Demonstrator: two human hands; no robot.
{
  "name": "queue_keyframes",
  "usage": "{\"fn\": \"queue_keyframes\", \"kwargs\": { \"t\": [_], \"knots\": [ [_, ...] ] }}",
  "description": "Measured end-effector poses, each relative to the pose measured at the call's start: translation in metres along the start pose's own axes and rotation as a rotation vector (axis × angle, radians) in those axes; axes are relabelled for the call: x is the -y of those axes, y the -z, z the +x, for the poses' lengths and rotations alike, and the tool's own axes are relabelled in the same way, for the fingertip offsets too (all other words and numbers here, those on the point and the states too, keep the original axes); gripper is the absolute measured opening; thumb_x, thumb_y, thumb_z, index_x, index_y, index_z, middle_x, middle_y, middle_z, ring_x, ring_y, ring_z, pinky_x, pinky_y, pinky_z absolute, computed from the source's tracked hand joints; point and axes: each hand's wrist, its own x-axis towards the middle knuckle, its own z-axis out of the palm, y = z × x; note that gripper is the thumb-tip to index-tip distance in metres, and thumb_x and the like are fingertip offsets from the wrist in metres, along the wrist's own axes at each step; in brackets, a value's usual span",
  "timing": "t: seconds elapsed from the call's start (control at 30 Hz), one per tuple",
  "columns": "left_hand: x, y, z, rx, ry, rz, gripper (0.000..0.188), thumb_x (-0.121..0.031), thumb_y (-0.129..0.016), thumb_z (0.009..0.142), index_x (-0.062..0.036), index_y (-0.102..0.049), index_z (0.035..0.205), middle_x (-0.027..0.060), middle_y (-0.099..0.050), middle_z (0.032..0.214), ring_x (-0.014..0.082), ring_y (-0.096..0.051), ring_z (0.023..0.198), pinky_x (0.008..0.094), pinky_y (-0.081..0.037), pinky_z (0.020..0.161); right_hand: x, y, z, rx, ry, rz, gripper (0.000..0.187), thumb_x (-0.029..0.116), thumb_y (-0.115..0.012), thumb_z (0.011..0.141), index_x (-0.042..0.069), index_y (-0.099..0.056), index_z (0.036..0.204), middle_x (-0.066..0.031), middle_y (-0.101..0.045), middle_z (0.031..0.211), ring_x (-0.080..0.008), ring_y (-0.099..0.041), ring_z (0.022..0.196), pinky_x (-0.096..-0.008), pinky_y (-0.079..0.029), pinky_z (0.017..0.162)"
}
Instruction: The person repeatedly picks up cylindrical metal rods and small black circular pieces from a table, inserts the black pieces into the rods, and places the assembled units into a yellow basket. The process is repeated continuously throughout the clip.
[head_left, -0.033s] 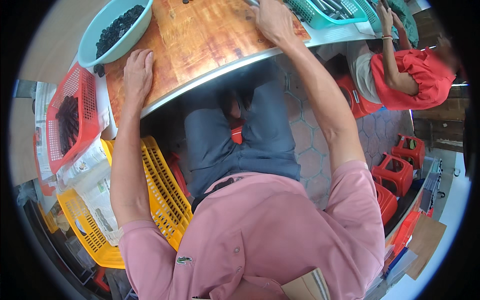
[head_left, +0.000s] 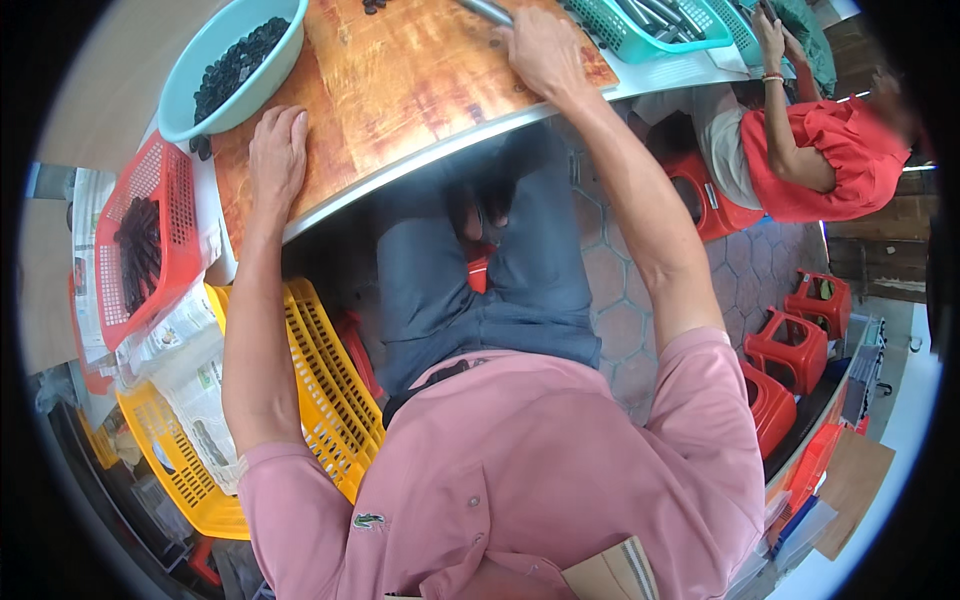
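Observation:
My right hand [head_left: 548, 52] is closed around one end of a grey metallic rod [head_left: 484, 10] over the far right of the wooden board [head_left: 410, 90]; the rod's other end leaves the picture at the top. On the board's left edge rests my left hand [head_left: 279, 152], its fingers lying loosely on the wood and nothing in its grasp. Just beyond it stands a light turquoise basin [head_left: 176, 108] holding many small black pieces [head_left: 238, 66]. A few similar dark pieces [head_left: 373, 5] lie at the board's far edge.
A red basket [head_left: 180, 200] of dark sticks stands left, above a yellow crate [head_left: 335, 400]. Green baskets [head_left: 612, 35] with metallic rods sit far right. Beyond them a person in a red top [head_left: 835, 150] works seated. Red stools [head_left: 785, 350] stand on the tiled floor.
My right hand has shifted slightly left and nearer, and more of the rod shows. More dark pieces show at the board's far edge. My left hand stays nearly in place.

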Motion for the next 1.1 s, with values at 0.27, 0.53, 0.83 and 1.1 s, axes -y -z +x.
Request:
{"fn": "queue_keyframes", "kwargs": {
  "t": [0.27,0.53,0.83,1.1],
  "knots": [
    [-0.006,0.004,0.000,0.036,0.037,-0.010,0.027,-0.024,-0.056,0.106,-0.0027,-0.071,0.115,0.0160,-0.068,0.122,0.0353,-0.063,0.117,0.0461,-0.048,0.100,0.008,-0.012,-0.019,-0.025,-0.022,0.117,0.026,0.029,-0.073,0.092,0.003,-0.068,0.095,-0.0142,-0.066,0.096,-0.0319,-0.063,0.096,-0.0457,-0.049,0.084],
    [-0.013,0.015,-0.002,0.079,0.066,0.020,0.026,-0.021,-0.055,0.106,-0.0018,-0.070,0.117,0.0170,-0.066,0.124,0.0361,-0.061,0.121,0.0450,-0.047,0.104,0.013,-0.001,-0.019,0.024,-0.096,0.247,0.032,0.026,-0.079,0.085,0.003,-0.063,0.102,-0.0161,-0.063,0.099,-0.0345,-0.062,0.099,-0.0455,-0.048,0.088],
    [-0.025,0.018,0.004,0.097,0.092,0.041,0.026,-0.021,-0.058,0.104,-0.0040,-0.069,0.120,0.0161,-0.064,0.126,0.0362,-0.060,0.120,0.0466,-0.046,0.104,0.008,0.000,-0.018,0.104,-0.162,0.262,0.027,0.022,-0.070,0.094,0.004,-0.065,0.113,-0.0172,-0.063,0.102,-0.0362,-0.061,0.104,-0.0473,-0.047,0.092],
    [-0.014,0.019,-0.002,0.127,0.074,0.026,0.028,-0.023,-0.058,0.104,-0.0056,-0.067,0.123,0.0150,-0.060,0.130,0.0350,-0.056,0.124,0.0477,-0.045,0.103,0.018,0.009,-0.013,0.059,-0.152,0.315,0.030,0.023,-0.072,0.092,0.005,-0.066,0.116,-0.0158,-0.063,0.107,-0.0350,-0.060,0.105,-0.0474,-0.047,0.091]
  ]
}}
